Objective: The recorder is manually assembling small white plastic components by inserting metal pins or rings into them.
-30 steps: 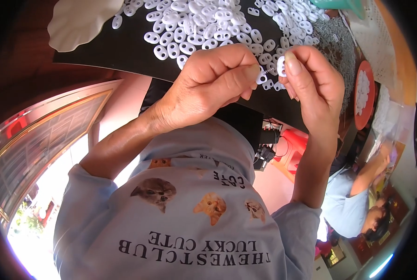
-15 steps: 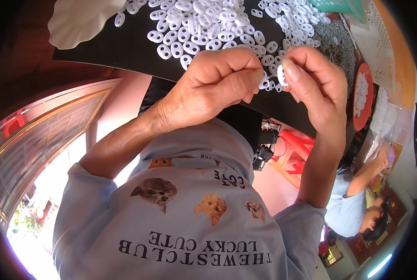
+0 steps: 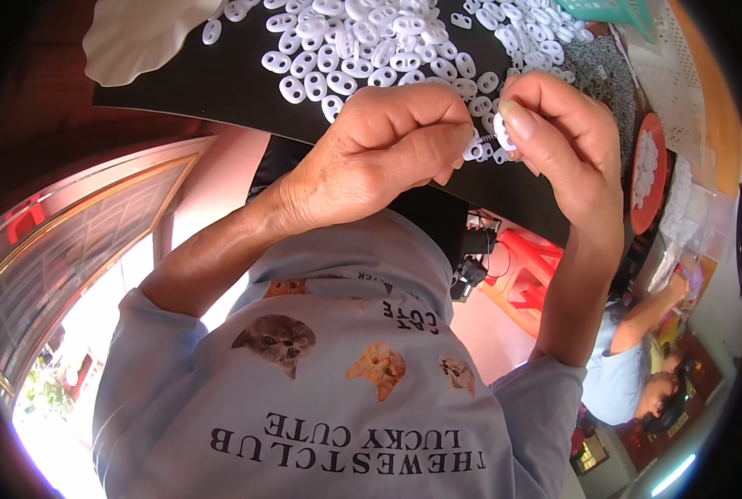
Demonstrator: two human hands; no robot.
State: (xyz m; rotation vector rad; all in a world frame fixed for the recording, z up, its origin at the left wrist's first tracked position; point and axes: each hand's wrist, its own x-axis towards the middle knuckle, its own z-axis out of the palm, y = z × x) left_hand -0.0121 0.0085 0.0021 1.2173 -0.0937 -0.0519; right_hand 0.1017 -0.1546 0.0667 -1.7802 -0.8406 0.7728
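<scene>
My left hand (image 3: 400, 141) is closed in a pinch, thumb against curled fingers. At its fingertips shows a white two-hole plastic piece (image 3: 472, 151), mostly hidden behind the thumb. My right hand (image 3: 566, 137) pinches a white oval plastic piece (image 3: 505, 133) between thumb and forefinger. A small metal spring (image 3: 488, 138) lies in the narrow gap between the two hands; which hand has hold of it I cannot tell. Both hands are above the near edge of a black table (image 3: 221, 87). Just beyond them spreads a pile of white oval two-hole pieces (image 3: 357, 68).
A heap of grey metal springs (image 3: 599, 75) lies at right, beside a red dish (image 3: 658, 204) of small white parts. A green basket (image 3: 628, 18) stands behind; a pale scalloped tray (image 3: 134, 37) is far left. A red stool (image 3: 525, 270) stands below. Another person (image 3: 628, 366) sits at right.
My right hand has shifted very slightly to the right, with the white piece still pinched in it. The left hand stays almost in place.
</scene>
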